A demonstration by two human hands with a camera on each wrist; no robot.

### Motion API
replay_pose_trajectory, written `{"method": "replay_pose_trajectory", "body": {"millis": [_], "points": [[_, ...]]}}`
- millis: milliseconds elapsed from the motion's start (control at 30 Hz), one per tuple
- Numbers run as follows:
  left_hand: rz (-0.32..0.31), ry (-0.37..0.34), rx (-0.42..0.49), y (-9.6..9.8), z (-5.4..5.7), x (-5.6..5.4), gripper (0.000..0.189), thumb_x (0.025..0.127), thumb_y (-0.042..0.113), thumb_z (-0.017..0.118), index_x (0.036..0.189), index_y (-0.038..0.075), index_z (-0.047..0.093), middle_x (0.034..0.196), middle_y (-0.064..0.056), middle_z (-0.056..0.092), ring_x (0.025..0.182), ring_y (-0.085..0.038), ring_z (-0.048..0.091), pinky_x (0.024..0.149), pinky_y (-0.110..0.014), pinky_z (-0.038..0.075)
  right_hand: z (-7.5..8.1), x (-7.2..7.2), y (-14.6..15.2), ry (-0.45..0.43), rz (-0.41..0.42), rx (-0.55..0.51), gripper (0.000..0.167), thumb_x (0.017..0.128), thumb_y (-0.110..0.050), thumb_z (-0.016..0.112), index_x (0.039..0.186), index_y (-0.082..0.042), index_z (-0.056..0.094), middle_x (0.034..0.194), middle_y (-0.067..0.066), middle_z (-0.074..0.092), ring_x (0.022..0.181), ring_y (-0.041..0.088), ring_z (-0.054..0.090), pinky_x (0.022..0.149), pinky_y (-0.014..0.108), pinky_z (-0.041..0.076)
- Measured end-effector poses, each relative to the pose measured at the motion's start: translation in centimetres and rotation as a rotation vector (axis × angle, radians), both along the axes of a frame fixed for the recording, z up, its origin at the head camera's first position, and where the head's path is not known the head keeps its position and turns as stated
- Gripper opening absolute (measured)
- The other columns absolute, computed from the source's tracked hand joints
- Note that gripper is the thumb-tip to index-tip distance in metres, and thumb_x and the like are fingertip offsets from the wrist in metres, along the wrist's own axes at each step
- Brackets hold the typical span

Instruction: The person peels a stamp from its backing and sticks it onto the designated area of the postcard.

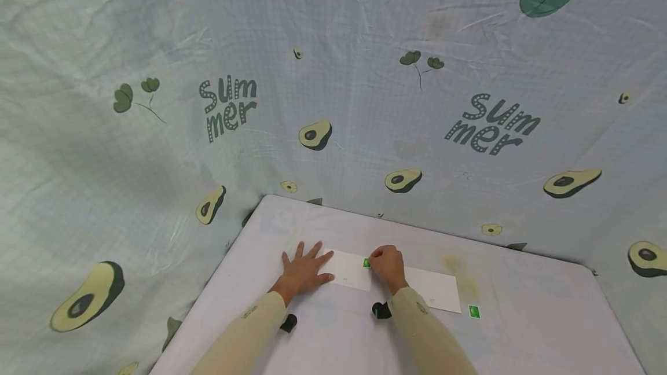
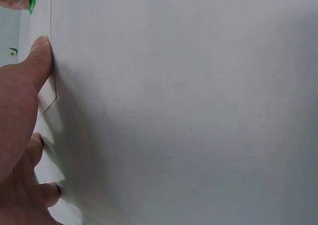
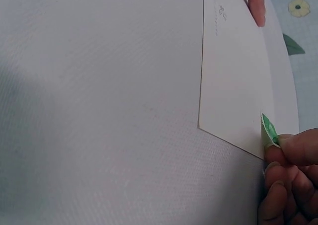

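Note:
A white envelope (image 1: 350, 272) lies flat on the table, with small printing along its near edge. My left hand (image 1: 303, 271) is spread flat, its thumb and a fingertip resting on the envelope's left end. At the envelope's right end, my right hand (image 1: 389, 265) pinches a small green stamp (image 3: 269, 128) with a pale toothed edge between thumb and forefinger. The right wrist view shows the stamp tilted up over the envelope's corner, the other fingers curled under. In the left wrist view the left thumb (image 2: 42, 56) lies along the envelope's near edge.
A second white envelope (image 1: 435, 289) lies right of my right hand, partly hidden by it. Beyond its right end is another green stamp (image 1: 474, 311) on the white tabletop (image 1: 542, 317). Printed cloth (image 1: 365, 103) with avocados hangs behind and beside the table.

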State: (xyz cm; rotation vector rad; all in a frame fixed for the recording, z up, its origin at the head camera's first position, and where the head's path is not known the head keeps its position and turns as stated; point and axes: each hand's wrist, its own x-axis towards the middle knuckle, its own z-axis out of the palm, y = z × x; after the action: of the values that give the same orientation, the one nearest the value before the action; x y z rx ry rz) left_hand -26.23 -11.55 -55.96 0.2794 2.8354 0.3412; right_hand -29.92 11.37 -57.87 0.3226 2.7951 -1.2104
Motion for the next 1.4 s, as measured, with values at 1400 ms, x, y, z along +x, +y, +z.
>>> {"method": "replay_pose_trajectory", "body": {"millis": [1400], "points": [[-0.017,-0.008,-0.008,-0.27,-0.36,-0.16,0.068,0.1,0.062,0.057,0.16,0.034,0.042,0.175,-0.002,0.025,0.161,-0.048,0.014,0.118,-0.083,0.016,0.47,0.19,-0.78,-0.023,-0.027,0.064,0.015,0.092,-0.009,0.075,0.082,-0.005,0.065,0.081,0.009,0.065,0.075,0.021,0.057,0.061,0.027,0.043]]}}
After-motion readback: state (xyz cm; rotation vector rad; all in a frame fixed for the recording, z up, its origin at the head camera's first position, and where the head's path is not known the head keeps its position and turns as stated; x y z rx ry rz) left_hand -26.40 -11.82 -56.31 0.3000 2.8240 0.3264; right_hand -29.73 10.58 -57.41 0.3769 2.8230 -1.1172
